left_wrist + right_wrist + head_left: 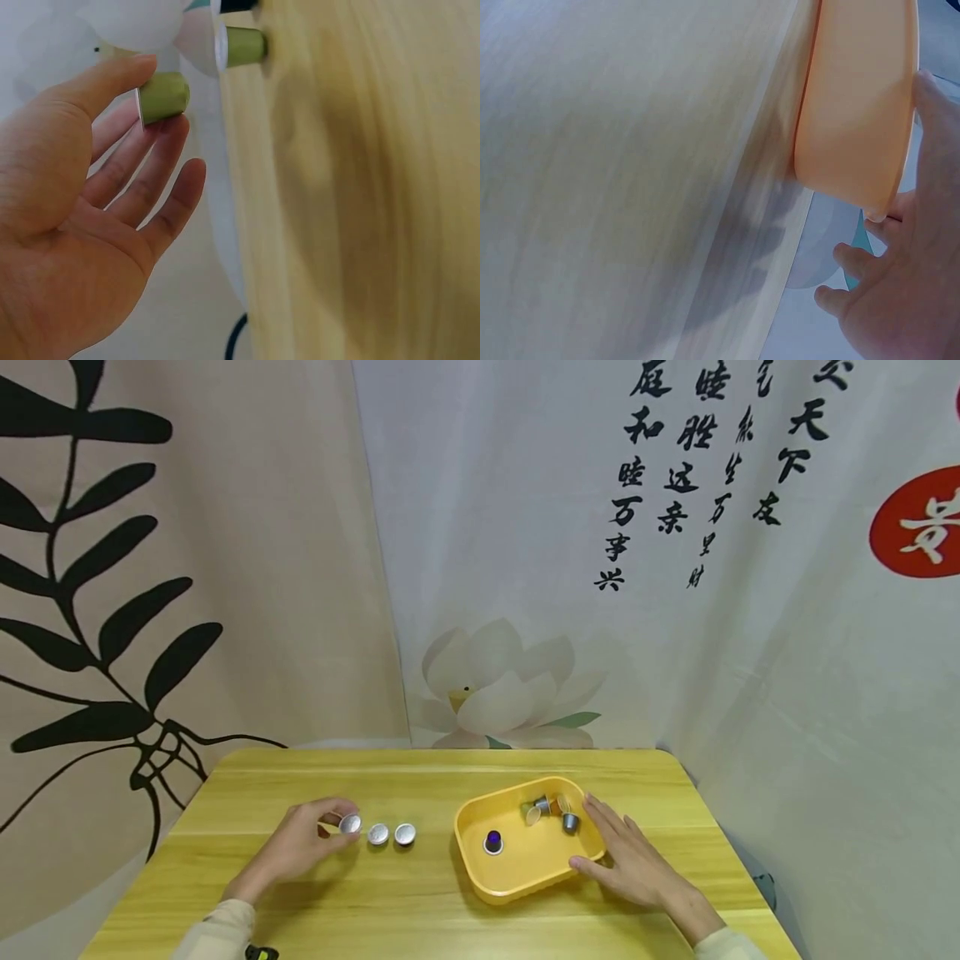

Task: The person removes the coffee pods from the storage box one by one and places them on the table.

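The left hand point(300, 843) is reaching forward from a pale sleeve, palm turned inward, with thumb and fingertips point(161, 131) pinching closed at the front while the remaining fingers are lying loosely extended. The right hand point(626, 860) is lying low and flat on the opposite side, fingers straight and slightly spread, pointing forward and a little inward, the thumb angling out toward the left. Both wrists are emerging from light cuffs near the lower edge.

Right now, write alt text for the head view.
A left hand pinches a foil-topped coffee capsule beside two more on a wooden table, while the right hand steadies a yellow tray holding several capsules.
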A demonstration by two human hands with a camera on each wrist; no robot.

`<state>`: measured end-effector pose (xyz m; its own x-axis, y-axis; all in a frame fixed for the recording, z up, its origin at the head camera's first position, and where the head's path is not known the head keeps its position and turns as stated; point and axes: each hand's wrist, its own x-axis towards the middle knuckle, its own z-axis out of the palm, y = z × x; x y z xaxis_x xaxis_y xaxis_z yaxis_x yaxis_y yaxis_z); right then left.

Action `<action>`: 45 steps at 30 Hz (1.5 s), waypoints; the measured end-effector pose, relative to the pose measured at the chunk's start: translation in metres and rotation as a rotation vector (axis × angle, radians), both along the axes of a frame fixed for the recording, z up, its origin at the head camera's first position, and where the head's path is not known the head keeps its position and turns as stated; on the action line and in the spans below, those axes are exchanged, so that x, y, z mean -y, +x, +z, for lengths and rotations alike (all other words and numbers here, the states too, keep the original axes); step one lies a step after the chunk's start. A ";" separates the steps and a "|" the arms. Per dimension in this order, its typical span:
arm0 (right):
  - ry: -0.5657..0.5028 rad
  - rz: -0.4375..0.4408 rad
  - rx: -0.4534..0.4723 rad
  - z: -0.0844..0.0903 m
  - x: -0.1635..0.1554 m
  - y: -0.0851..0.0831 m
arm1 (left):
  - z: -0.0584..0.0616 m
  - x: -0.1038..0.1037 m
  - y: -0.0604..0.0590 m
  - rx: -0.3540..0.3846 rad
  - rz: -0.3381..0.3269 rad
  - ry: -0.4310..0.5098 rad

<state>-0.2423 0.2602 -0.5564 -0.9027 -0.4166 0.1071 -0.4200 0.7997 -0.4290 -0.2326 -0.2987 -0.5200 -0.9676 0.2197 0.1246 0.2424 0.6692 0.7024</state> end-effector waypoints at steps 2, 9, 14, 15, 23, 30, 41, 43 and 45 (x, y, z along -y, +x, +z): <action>-0.002 0.000 0.004 0.000 0.000 0.000 | -0.005 0.002 0.000 0.016 -0.010 0.005; -0.005 -0.004 0.007 -0.001 0.000 0.001 | -0.020 0.008 -0.003 0.066 -0.039 0.042; -0.004 -0.006 0.001 0.000 -0.001 0.001 | -0.027 0.009 -0.005 0.084 -0.040 0.037; -0.006 -0.005 -0.001 0.000 -0.001 0.001 | -0.027 0.010 -0.006 0.086 -0.038 0.035; -0.005 0.002 -0.013 -0.001 -0.001 0.000 | -0.031 0.008 -0.007 0.097 -0.038 0.027; -0.001 0.001 -0.008 -0.001 0.000 0.000 | -0.033 0.007 -0.006 0.103 -0.050 0.029; -0.004 0.003 -0.020 -0.001 0.000 0.000 | -0.035 0.005 -0.007 0.099 -0.026 0.050; -0.003 0.001 -0.018 0.000 0.000 0.000 | -0.035 0.005 -0.008 0.099 -0.016 0.048; -0.002 0.000 -0.016 0.000 0.001 0.000 | -0.036 0.004 -0.008 0.102 -0.007 0.045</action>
<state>-0.2419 0.2595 -0.5563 -0.9010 -0.4163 0.1224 -0.4266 0.7987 -0.4243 -0.2402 -0.3029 -0.5557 -0.9743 0.2225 0.0357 0.1726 0.6351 0.7529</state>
